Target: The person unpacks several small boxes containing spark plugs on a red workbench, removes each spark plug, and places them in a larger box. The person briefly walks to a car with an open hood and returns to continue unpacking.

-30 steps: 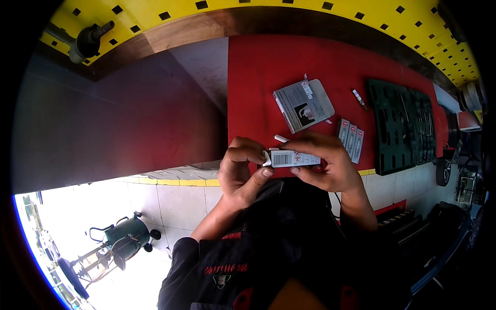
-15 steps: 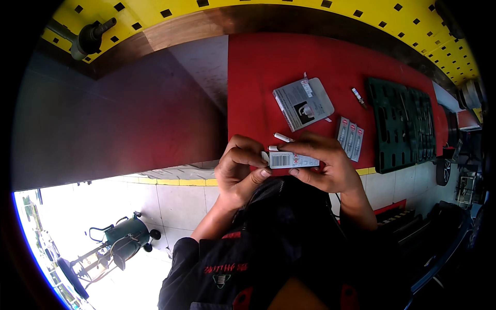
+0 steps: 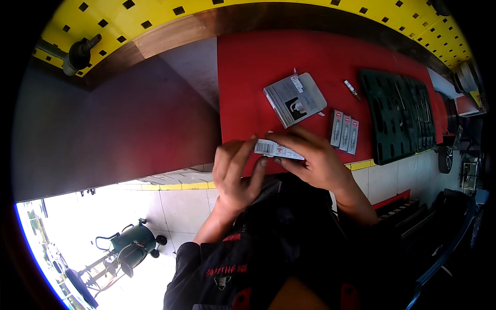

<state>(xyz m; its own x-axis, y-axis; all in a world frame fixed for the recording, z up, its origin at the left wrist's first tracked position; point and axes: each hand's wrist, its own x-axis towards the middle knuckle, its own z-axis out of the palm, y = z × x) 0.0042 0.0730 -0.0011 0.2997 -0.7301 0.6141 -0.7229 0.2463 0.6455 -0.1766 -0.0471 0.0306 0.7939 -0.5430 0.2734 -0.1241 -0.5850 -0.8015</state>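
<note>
A small light-grey spark plug box (image 3: pixel 279 149) with a barcode is held just over the near part of the red tabletop. My right hand (image 3: pixel 318 160) grips its right end, thumb on the near side and fingers on the far side. My left hand (image 3: pixel 235 168) has its index fingertip and thumb at the barcode end, one on either side. Beyond my hands lies a larger grey carton (image 3: pixel 283 98) with its flap open. Several matching small boxes (image 3: pixel 344 132) lie side by side to the right. Farther back is a loose spark plug (image 3: pixel 352 89), white and brownish.
A dark green tool case (image 3: pixel 385 116) lies open on the right of the red tabletop (image 3: pixel 248 67). A yellow pegboard (image 3: pixel 165 11) runs along the back. At the lower left, a green wheeled tank (image 3: pixel 133 243) stands on the tiled floor.
The small box has tilted, and the pale flap seen at its left end no longer shows. My left fingers have straightened along that end. The whole view has shifted slightly.
</note>
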